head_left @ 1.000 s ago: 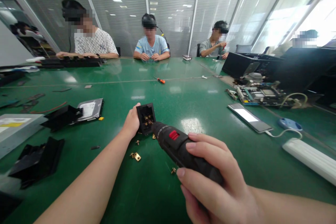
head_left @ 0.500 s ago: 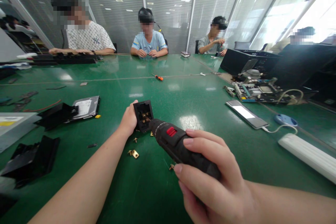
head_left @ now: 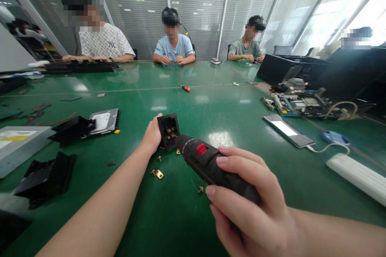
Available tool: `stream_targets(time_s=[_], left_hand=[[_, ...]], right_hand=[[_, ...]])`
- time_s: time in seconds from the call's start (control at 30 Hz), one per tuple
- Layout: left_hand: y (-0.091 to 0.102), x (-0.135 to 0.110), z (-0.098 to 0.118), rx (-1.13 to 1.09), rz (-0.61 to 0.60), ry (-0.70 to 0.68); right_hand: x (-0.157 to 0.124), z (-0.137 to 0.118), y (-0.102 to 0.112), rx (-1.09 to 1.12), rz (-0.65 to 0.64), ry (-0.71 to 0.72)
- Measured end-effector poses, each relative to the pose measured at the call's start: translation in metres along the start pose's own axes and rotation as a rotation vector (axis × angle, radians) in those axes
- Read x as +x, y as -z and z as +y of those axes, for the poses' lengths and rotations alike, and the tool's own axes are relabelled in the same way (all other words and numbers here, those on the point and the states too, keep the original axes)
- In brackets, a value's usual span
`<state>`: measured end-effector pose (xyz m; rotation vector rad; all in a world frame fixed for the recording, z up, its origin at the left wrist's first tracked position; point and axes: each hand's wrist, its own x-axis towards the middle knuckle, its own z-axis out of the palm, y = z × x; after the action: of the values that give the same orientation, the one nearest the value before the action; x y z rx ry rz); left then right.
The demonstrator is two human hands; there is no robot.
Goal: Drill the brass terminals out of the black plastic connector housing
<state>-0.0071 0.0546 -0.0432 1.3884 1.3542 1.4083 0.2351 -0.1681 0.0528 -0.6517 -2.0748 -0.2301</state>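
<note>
My left hand (head_left: 153,135) grips a small black box-shaped housing (head_left: 163,138) from its left side, its open face tilted toward me. Brass screws and contacts show inside it. My right hand (head_left: 253,196) is wrapped round a black cordless screwdriver (head_left: 215,162) with a red switch on top. The screwdriver's nose points into the housing's open face; its tip is hard to make out. On the table below lie a brass plate (head_left: 159,174), a brass screw (head_left: 159,158) and another brass screw (head_left: 200,189).
On the left sit a hard drive (head_left: 106,121), black plastic parts (head_left: 48,180) and a grey metal box (head_left: 21,150). To the right are a phone (head_left: 288,130), a white power strip (head_left: 358,176) and a circuit board (head_left: 304,102). An orange screwdriver (head_left: 185,88) lies ahead; several people sit across the green table (head_left: 135,88).
The whole view has shifted slightly, so things appear a little further right. Both hands keep their hold on the housing and the screwdriver. A co-worker at the far right has lowered a hand.
</note>
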Motion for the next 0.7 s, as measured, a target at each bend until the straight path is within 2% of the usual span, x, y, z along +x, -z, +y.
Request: stream_targets(time_s=[0.17, 0.27, 0.53, 0.6, 0.63, 0.7], left_hand=[[-0.004, -0.004, 0.002, -0.072, 0.052, 0.054], [-0.005, -0.007, 0.007, -0.060, 0.042, 0.067], [-0.001, -0.006, 0.008, 0.012, 0.013, 0.015], [-0.002, -0.007, 0.008, 0.015, -0.013, 0.015], [-0.002, -0.007, 0.008, 0.015, -0.029, 0.020], [-0.003, -0.007, 0.008, 0.010, -0.048, 0.033]], right_hand=[[-0.001, 0.000, 0.001, -0.009, 0.014, -0.006], [-0.001, -0.002, -0.001, -0.028, 0.025, -0.003], [-0.005, -0.012, -0.006, -0.138, 0.170, -0.175], [-0.006, -0.015, -0.008, -0.148, 0.115, -0.153], [-0.006, -0.017, -0.010, -0.143, 0.140, -0.162], [-0.004, -0.022, -0.016, -0.112, 0.296, -0.273]])
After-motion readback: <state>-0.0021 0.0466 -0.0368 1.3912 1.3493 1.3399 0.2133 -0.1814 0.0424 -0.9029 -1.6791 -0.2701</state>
